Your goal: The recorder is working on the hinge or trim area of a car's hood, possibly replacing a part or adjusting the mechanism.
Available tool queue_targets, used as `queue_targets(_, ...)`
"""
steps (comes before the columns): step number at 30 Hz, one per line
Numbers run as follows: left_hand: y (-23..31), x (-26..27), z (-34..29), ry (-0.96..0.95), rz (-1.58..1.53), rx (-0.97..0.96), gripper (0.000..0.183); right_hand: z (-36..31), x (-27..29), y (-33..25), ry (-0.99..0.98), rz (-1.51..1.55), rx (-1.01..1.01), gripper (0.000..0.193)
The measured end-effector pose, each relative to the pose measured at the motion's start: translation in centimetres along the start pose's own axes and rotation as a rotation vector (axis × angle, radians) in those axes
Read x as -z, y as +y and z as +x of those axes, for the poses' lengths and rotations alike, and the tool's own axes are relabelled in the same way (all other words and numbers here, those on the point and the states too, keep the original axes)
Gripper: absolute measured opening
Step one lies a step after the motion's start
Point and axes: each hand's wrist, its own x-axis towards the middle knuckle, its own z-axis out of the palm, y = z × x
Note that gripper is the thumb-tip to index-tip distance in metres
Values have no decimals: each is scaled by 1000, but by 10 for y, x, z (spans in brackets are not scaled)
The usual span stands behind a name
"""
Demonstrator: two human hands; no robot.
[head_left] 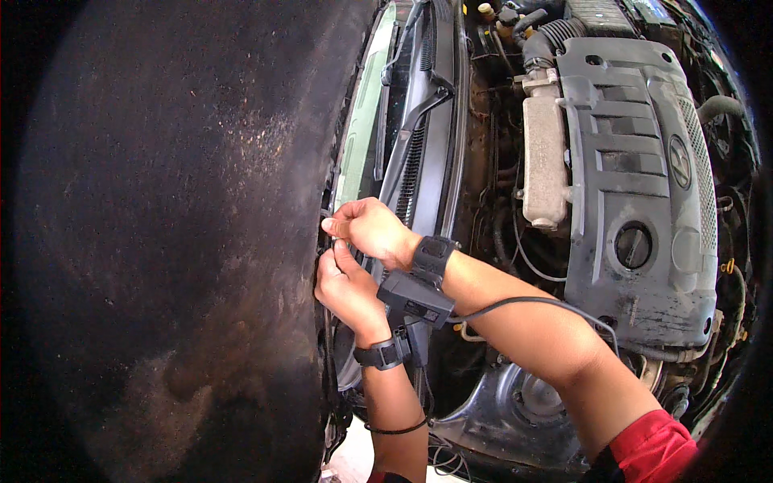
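Both my hands work close together at the rear edge of the raised dark hood point(193, 201), beside the windshield point(361, 133). My right hand point(374, 229) is the upper one, its thumb and forefinger pinched at a small dark bit at the hood's edge, too small to name. Just below, my left hand point(350, 294) is closed too, its fingers curled against the same edge. What it grips is hidden behind the fingers. A black strap with a small box sits on my right wrist, and another strap circles my left wrist.
Wiper arms point(415, 133) lie along the black cowl point(435, 153) behind my hands. To the right is the engine bay with a grey plastic engine cover point(620, 185), a pale metal manifold point(545, 161) and a ribbed intake hose point(564, 34). A black cable point(531, 300) crosses my right forearm.
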Motion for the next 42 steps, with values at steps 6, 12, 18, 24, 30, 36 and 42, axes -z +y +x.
queue_targets(6,-13,-10,-2,86,40,-2,31,0,-7,5,33,165,-73,23)
queue_targets(12,-5,1,4,-26,-95,-26,30,9,7,-15,-69,-77,-8,27)
queue_targets(18,0,14,-6,-137,-42,2,30,19,17,-37,-70,-184,-130,36)
queue_targets(24,1,14,-6,-68,-20,-37,28,22,15,-33,-176,-556,165,34)
queue_targets(30,-3,11,0,-19,-55,-68,22,24,11,-17,3,-833,505,28)
queue_targets(36,-10,5,3,-73,45,-91,18,25,9,-19,11,-887,631,22)
queue_targets(42,-8,-6,0,28,9,-64,17,18,8,-17,45,-817,576,22)
